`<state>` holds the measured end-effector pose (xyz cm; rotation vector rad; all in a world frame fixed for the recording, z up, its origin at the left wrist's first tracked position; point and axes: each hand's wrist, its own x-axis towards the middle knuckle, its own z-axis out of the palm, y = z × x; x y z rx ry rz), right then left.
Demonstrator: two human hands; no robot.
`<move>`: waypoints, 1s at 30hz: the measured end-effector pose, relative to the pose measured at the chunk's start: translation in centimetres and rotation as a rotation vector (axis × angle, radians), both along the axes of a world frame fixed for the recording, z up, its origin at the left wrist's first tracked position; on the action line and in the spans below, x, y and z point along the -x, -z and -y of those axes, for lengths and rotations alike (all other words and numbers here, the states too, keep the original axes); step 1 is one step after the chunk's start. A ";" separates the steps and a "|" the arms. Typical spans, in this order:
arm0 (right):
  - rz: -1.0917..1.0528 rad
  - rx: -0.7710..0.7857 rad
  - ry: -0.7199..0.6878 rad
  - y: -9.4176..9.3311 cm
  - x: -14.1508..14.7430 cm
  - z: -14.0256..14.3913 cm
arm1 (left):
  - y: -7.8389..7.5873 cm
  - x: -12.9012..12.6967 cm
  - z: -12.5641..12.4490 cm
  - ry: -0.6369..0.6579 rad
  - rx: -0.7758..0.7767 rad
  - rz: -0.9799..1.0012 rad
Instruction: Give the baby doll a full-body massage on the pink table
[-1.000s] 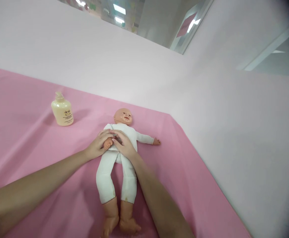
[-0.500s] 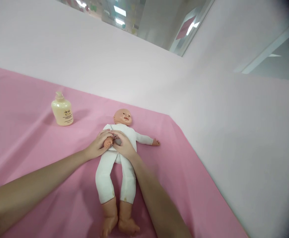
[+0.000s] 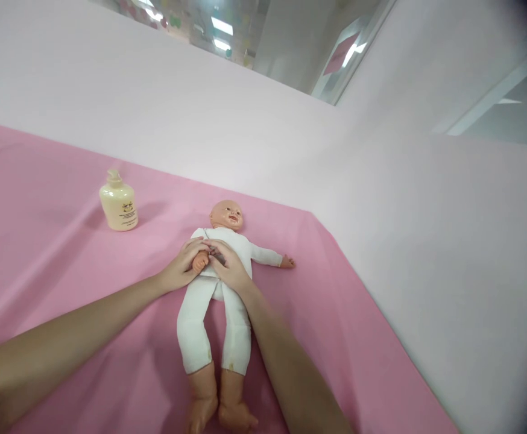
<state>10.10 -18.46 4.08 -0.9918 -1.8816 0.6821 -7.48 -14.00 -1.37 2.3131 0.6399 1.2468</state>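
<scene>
A baby doll (image 3: 230, 241) with a bare head and feet and white cloth over its body lies on its back on a pink cover. My left hand (image 3: 186, 260) is closed around the doll's forearm on the left side. That arm's small hand (image 3: 200, 261) pokes out between my two hands. Over the doll's belly, my right hand (image 3: 233, 265) curls in from the right, its fingertips meeting the left fingers at the same forearm. Part of the held arm is hidden under my fingers. The doll's other arm (image 3: 268, 255) stretches out to the right.
A cream-coloured pump bottle (image 3: 121, 208) stands upright on the pink cover (image 3: 64, 241), left of the doll. A white wall (image 3: 155, 108) rises behind and to the right, with a glass window (image 3: 286, 48) in it.
Everything sits slightly farther right in view, as the camera has shifted. My right thumb has moved a little at the doll's forearm; both hands keep nearly the same place.
</scene>
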 end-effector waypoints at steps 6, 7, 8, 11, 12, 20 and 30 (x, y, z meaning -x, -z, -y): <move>-0.031 0.029 -0.007 0.1 -0.1 -0.1 | 0.0 -0.2 0.3 -0.007 0.017 0.006; -0.037 0.033 -0.013 0.2 -0.1 -0.1 | 0.0 -0.2 0.3 -0.006 0.026 0.002; -0.044 0.037 -0.018 0.3 -0.2 -0.1 | 0.0 -0.1 0.3 -0.004 0.034 0.000; -0.064 0.040 -0.032 0.4 -0.3 -0.2 | 0.0 0.0 0.2 0.007 0.042 -0.004; -0.067 0.037 -0.037 0.4 -0.3 -0.2 | 0.0 0.0 0.2 0.014 0.038 -0.004; -0.038 0.063 -0.023 0.5 -0.3 -0.3 | 0.2 0.3 -0.1 0.051 0.026 -0.027; -0.003 0.052 -0.014 0.1 -0.1 0.0 | 0.8 0.4 -0.3 0.026 0.053 0.003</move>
